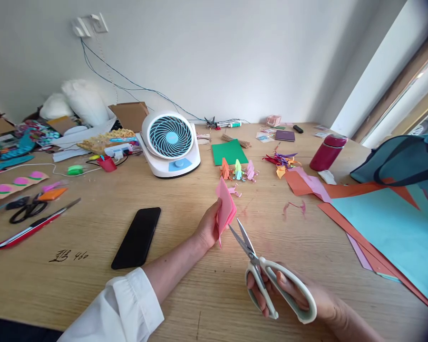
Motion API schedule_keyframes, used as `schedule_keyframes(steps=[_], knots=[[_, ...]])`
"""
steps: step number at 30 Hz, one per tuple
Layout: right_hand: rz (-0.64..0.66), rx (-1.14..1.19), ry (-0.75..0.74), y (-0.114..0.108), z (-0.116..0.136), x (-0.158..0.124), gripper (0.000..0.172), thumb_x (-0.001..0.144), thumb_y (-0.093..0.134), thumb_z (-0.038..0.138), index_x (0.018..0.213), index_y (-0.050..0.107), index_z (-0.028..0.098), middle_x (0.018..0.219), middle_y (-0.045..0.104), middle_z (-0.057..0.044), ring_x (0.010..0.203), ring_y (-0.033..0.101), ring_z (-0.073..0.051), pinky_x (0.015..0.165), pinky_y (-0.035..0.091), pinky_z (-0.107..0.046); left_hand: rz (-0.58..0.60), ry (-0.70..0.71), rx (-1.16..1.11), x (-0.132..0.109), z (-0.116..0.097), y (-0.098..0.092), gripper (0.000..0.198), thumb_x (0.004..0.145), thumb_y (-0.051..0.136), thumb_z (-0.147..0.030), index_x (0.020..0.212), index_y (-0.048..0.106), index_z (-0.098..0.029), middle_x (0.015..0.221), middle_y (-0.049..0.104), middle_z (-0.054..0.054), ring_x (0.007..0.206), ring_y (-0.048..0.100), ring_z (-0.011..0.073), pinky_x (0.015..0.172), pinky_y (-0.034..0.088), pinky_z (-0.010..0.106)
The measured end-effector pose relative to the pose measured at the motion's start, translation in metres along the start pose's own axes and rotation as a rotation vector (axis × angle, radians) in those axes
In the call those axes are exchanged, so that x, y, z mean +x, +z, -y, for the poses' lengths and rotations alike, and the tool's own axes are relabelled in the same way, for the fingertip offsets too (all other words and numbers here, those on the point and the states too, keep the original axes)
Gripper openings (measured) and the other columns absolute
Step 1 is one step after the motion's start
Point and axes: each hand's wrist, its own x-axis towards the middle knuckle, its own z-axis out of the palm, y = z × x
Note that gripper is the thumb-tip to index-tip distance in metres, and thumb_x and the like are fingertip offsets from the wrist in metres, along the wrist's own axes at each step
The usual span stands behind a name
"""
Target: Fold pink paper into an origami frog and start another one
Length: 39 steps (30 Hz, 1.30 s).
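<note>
Folded pink paper [227, 209] is pinched in my left hand [209, 223], held upright above the wooden table. My right hand [285, 289] grips a pair of scissors [258, 268] by its pale handles, fingers through the loops. The scissor blades are parted, and their tips point at the lower right edge of the pink paper, very close to it; whether they touch I cannot tell. Just beyond the paper stand small folded paper figures in orange [225, 169], green [238, 169] and pink [250, 171].
A black phone [137, 237] lies left of my left forearm. Behind are a white fan [171, 142] and a green paper square [228, 153]. At right are a red bottle [328, 153], coloured paper sheets [381, 228] and a teal bag [399, 159]. A knife [35, 225] lies far left.
</note>
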Motion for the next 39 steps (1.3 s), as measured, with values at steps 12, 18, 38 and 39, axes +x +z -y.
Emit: schedule_keyframes(steps=[12,18,38,39], knots=[[-0.159,0.04,-0.049,0.0,0.003,0.001,0.055,0.095,0.038,0.065,0.106,0.059,0.016,0.083,0.06,-0.007,0.072,0.057,-0.017,0.067,0.045,-0.031,0.079,0.181,0.058,-0.006,0.0,0.006,0.046,0.065,0.086,-0.043,0.1,0.072,-0.015,0.08,0.073,0.002,0.075,0.066,0.0162,0.07,0.049,0.024],[-0.192,0.089,-0.079,-0.004,-0.005,0.001,0.054,0.096,0.038,0.063,0.109,0.059,0.016,0.087,0.058,-0.008,0.07,0.056,-0.017,0.065,0.045,-0.031,0.166,0.133,0.118,-0.009,-0.007,0.005,0.047,0.064,0.088,-0.034,0.104,0.07,-0.017,0.088,0.074,0.005,0.077,0.068,0.0184,0.071,0.049,0.027],[-0.283,-0.03,-0.054,-0.003,0.003,0.001,0.05,0.094,0.043,0.063,0.099,0.059,0.016,0.077,0.056,-0.004,0.062,0.054,-0.013,0.059,0.043,-0.028,0.214,0.161,0.268,-0.009,-0.022,0.006,0.048,0.062,0.089,-0.027,0.106,0.07,-0.016,0.09,0.073,0.005,0.077,0.066,0.0163,0.074,0.048,0.025],[-0.291,-0.032,-0.052,-0.003,0.003,0.001,0.051,0.093,0.045,0.064,0.098,0.059,0.016,0.075,0.055,-0.003,0.06,0.053,-0.013,0.057,0.042,-0.027,0.214,0.172,0.274,-0.009,-0.022,0.006,0.048,0.063,0.089,-0.027,0.105,0.07,-0.016,0.09,0.073,0.005,0.077,0.066,0.0162,0.074,0.049,0.025]])
